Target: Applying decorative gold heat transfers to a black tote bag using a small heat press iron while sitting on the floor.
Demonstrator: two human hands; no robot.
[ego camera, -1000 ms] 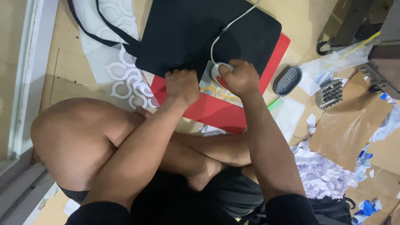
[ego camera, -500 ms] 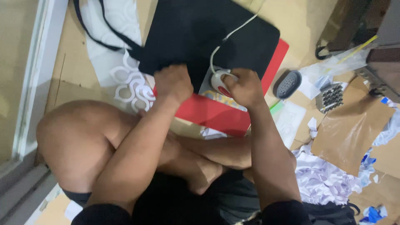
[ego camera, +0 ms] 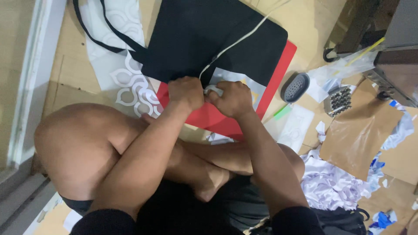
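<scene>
On the floor, over crossed legs, the left hand (ego camera: 186,92) and the right hand (ego camera: 235,99) met knuckle to knuckle above a red board (ego camera: 209,117). Both were curled nearly into fists, pinching a small white object (ego camera: 213,90) between them — what exactly it was could not be told, since the fingers covered most of it. A pale cord (ego camera: 237,41) ran from that spot up across the black fabric bag (ego camera: 209,35) lying on the board. To the right, well apart, sat a grey oval dish (ego camera: 295,87), a green marker (ego camera: 283,112) and a heap of crumpled white paper (ego camera: 331,182).

Doing this well seemed to call for steady, even pressure from both thumbs, wrists braced low near the board, and the cord kept slack — a tug could drag the bag askew.
</scene>
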